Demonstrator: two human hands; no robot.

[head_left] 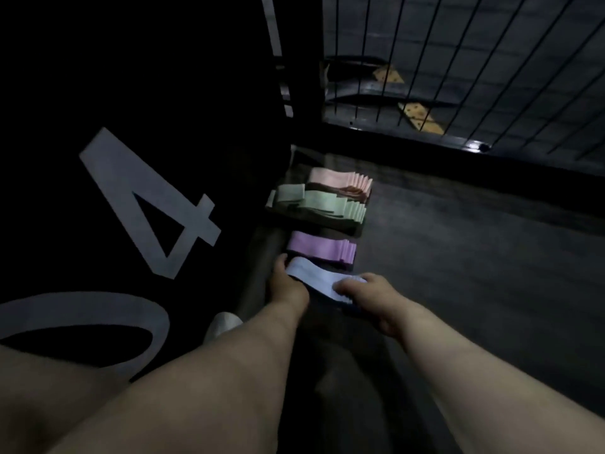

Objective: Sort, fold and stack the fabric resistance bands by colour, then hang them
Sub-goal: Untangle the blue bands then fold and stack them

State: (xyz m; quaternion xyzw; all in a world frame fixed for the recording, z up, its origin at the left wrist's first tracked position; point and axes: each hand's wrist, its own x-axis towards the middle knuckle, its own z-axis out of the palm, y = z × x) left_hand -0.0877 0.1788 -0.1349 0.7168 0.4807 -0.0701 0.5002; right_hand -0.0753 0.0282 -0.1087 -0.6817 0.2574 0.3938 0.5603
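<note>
I am seeing a large pale "4" (149, 201) showing on the black panel (163, 77) at my left, with a "0" (82, 332) lying below it.

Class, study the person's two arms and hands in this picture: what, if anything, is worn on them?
Nothing shows on either one. Both forearms are bare right up to the bottom edge of the picture, with no sleeves in view. The left hand and the right hand wear no gloves, and no watch, bracelet or ring can be made out, though the light is dim.
</note>
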